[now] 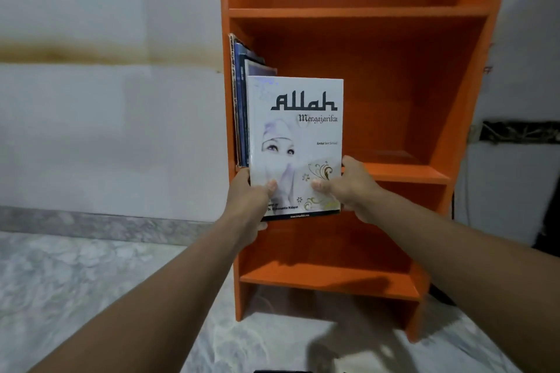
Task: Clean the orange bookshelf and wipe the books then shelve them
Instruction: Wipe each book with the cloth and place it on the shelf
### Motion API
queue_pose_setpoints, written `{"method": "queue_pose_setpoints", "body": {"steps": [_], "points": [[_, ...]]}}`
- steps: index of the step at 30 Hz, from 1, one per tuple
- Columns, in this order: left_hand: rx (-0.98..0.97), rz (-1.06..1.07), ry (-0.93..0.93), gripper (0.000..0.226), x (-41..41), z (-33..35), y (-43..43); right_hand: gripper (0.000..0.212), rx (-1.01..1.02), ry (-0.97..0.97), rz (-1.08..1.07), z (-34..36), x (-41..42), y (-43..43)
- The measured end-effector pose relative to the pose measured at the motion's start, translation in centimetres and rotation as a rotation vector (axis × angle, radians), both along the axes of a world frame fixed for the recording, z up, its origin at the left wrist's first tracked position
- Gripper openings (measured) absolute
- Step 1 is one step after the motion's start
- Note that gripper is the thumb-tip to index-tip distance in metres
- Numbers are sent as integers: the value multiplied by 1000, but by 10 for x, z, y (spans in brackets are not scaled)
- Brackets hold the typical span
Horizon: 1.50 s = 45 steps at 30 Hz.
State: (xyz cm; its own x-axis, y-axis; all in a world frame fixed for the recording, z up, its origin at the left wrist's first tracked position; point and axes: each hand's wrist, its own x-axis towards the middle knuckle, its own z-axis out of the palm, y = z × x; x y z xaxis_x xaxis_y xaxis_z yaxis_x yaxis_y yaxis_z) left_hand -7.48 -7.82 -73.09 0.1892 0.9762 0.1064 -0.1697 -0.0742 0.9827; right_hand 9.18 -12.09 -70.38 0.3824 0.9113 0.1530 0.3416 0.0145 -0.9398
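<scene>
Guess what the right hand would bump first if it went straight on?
Probably the shelf board just beyond the right hand, which grips the book; depth is unclear.

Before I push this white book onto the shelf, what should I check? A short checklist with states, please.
1. Hold secure: left grip and right grip pinch the book low: ok.
2. Book upright: ok.
3. Free room on the board beside the shelved books: ok.
4. Bottom edge clears the board: cannot tell.
5. Cover wiped: cannot tell.
</scene>
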Motion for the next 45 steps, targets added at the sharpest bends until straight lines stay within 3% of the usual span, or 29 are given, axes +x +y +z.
{"method": "queue_pose_setpoints", "body": {"steps": [5, 9, 15, 20, 27, 31, 39, 45], "points": [[8, 50, 92, 15, 9, 23, 14, 42, -1, -12, 33, 24, 14, 21], [70, 112, 218, 24, 18, 39, 32, 59, 5, -95, 78, 46, 28, 44], [109, 274, 244, 25, 53, 50, 53, 39, 68, -144, 151, 68, 60, 82], [108, 351, 346, 16, 81, 54, 68, 43, 49, -150, 213, 62, 93, 115], [207, 545, 658, 15, 97, 64, 76, 59, -49, -60, 360, 47, 114, 166], [252, 642, 805, 25, 100, 60, 87, 50, -57, -67, 378, 38, 112, 200], [307, 795, 800, 30, 94, 46, 105, 49, -32, 17, 440, 26, 90, 246], [205, 877, 678, 40, 88, 39, 110, 48, 30, 50, 430, 27, 67, 254]]}}
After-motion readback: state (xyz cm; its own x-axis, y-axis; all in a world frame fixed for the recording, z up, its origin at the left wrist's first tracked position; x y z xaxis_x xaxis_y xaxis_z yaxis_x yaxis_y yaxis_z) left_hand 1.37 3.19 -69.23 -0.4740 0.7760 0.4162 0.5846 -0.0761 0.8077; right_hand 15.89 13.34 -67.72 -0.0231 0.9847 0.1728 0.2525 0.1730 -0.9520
